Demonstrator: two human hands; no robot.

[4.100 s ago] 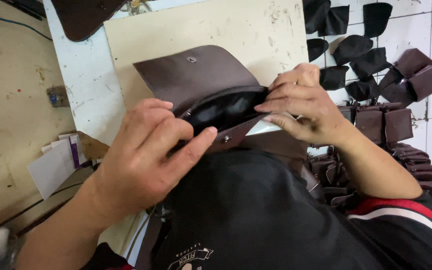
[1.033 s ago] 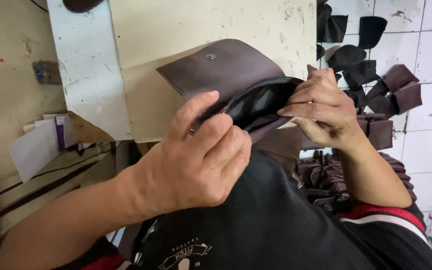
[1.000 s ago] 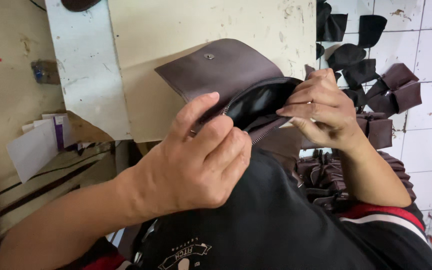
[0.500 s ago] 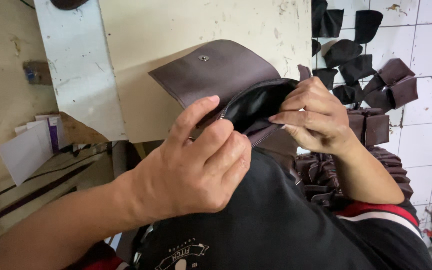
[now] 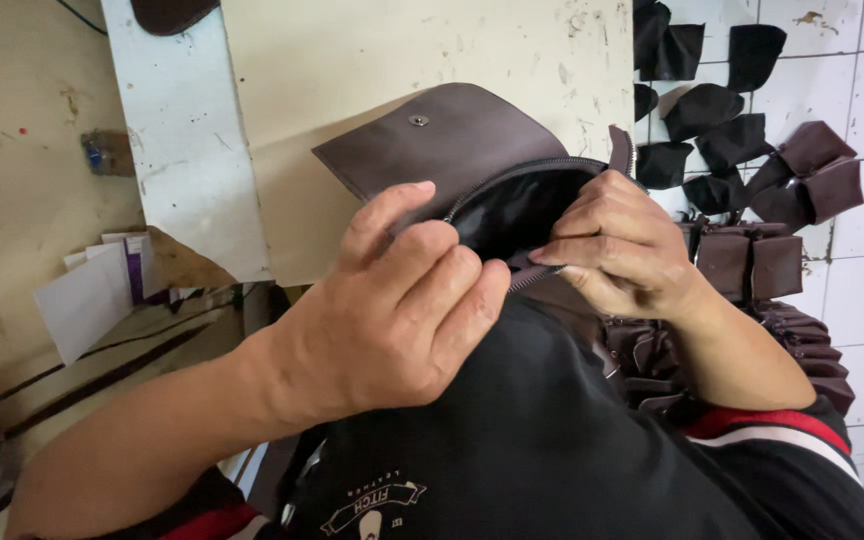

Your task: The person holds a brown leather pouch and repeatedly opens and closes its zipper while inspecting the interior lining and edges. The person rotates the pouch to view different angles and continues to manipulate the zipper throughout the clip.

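A dark brown leather pouch (image 5: 452, 145) with a flap and a metal snap is held against my chest, its zipped mouth spread wide to show black lining. My left hand (image 5: 392, 310) grips the near left edge of the zip opening with curled fingers. At the right side of the opening, my right hand (image 5: 617, 245) pinches the zipper edge between thumb and fingers. The pouch's lower body is hidden behind both hands and my black shirt.
A beige work board (image 5: 372, 60) on a white table lies under the pouch. Several dark brown and black leather pieces (image 5: 752, 110) lie on the white tiled floor to the right, with a stack of finished brown pouches (image 5: 752, 265) beside my right arm. White paper slips (image 5: 92, 295) sit at left.
The pouch has been turned and lifted slightly, and its zip mouth is spread wider. Both hands kept their grip on the zipper edges; the view drifted a little.
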